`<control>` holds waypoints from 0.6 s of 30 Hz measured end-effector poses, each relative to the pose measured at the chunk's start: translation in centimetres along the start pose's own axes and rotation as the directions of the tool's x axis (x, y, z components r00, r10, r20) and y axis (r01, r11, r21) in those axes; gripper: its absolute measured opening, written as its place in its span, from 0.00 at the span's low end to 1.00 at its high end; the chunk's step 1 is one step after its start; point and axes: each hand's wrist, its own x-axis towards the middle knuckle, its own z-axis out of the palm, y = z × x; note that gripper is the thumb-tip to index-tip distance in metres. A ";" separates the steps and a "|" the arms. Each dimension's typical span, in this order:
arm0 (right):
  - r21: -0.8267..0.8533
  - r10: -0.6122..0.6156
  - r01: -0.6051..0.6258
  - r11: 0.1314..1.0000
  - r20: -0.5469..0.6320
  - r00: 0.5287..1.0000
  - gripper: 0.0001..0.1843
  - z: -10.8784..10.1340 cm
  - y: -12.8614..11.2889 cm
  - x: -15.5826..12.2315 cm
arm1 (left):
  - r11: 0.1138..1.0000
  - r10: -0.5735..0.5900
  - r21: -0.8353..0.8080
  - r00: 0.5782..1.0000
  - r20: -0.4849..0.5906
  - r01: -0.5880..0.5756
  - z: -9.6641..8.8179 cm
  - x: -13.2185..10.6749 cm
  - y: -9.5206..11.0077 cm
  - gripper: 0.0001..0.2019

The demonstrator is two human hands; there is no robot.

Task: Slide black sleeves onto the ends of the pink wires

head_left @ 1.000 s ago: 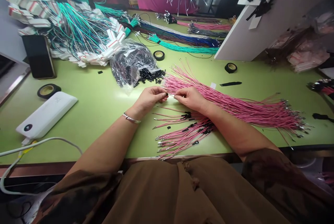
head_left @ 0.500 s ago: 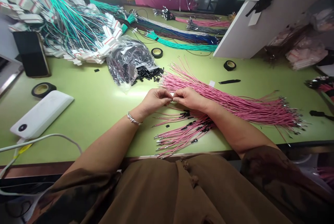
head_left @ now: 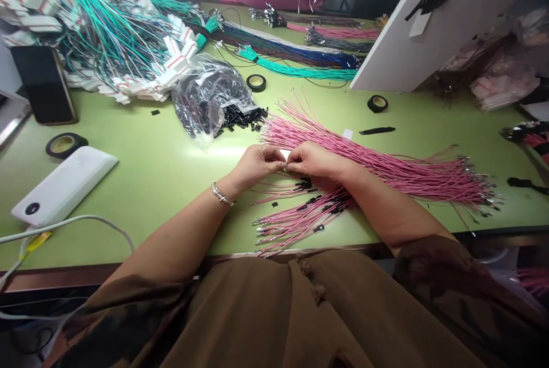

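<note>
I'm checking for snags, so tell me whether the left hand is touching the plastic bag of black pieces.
Apart: the head view shows bare green tabletop between the left hand and the plastic bag.

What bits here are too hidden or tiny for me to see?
Head view: anything pinched by the left hand and right hand, hidden by fingertips.
Head view: shape of metal tips on the pink wires, too small.
Head view: deeper contents of the plastic bag, hidden by crinkles.
Head view: white cable, cut off at left edge.
</note>
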 end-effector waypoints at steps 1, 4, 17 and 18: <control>0.029 -0.023 0.023 0.999 0.000 1.000 0.11 -0.1 0.1 0.0 | 1.000 -0.012 -0.010 1.000 0.007 0.012 0.1 0.0 0.1 0.09; 0.095 -0.089 0.092 0.991 -0.039 0.995 0.16 -0.3 0.2 0.2 | 0.996 -0.050 -0.075 0.999 0.020 0.052 0.1 0.0 -0.1 0.14; -0.326 0.093 0.008 0.945 0.293 0.952 0.03 -3.3 0.2 -1.7 | 0.910 -0.011 0.401 0.959 0.282 -0.107 -1.5 -0.8 1.0 0.07; -0.307 0.067 0.024 0.951 0.284 0.956 0.04 -3.4 0.2 -1.8 | 0.887 -0.008 0.438 0.945 0.328 -0.145 -1.6 -0.9 1.2 0.07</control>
